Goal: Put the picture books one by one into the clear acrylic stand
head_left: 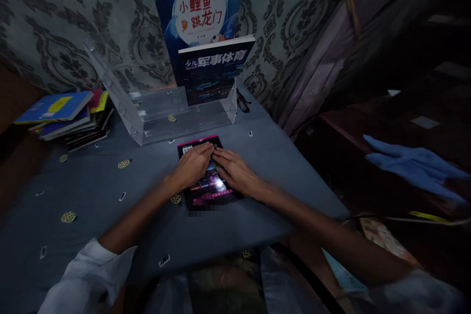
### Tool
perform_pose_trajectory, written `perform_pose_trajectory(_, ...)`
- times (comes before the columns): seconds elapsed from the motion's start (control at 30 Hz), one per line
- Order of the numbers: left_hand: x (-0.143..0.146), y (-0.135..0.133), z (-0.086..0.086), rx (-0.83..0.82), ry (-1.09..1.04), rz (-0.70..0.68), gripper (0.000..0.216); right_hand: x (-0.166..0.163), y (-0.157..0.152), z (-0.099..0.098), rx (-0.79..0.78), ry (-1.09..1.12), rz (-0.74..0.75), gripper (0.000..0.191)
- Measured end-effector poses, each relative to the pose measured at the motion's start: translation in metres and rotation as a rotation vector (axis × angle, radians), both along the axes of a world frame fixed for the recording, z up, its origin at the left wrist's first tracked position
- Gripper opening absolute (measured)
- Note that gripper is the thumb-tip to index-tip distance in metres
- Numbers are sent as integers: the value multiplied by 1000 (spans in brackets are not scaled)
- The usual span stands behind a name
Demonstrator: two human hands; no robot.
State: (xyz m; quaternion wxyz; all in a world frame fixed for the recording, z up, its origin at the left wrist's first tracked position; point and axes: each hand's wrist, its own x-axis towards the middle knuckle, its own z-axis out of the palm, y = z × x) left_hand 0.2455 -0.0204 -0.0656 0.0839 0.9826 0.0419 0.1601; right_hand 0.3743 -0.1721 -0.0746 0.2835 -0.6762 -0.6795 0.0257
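Observation:
A dark book with a pink top edge (209, 190) lies flat in the middle of the blue-grey table (110, 191). My left hand (193, 164) and my right hand (235, 169) both rest flat on its cover, fingers stretched forward and fingertips almost meeting near the book's top edge. Behind it stands a clear acrylic book stand (154, 108). In the stand a dark blue book (213, 71) leans upright, with a taller light blue picture book (196, 5) behind it.
A stack of several books (68, 115) lies at the table's back left. Dark glasses (243, 101) lie beside the stand's right end. A patterned wall rises behind. A blue glove-like thing (415, 167) lies on dark furniture at the right. The table's right edge drops off near my right arm.

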Motion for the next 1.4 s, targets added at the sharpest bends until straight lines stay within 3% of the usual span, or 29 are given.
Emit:
perform_pose_trajectory(0.27,-13,27,2,-44,15,129,39,20,46,-5,-37,-45,-53,42)
perform_pose_trajectory(0.57,-56,26,1,-76,30,193,42,24,23,-11,-44,28,-138,47)
perform_pose_trajectory(0.8,-89,-2,-3,-85,25,190,43,10,-18,-8,-41,81,-91,47)
perform_pose_trajectory(1.17,-140,-74,-4,20,-55,188,47,-38,-89,-4,34,72,-100,42)
perform_pose_trajectory(1.4,-156,-106,-2,127,-76,68,55,-61,-111,-2,86,67,-103,36)
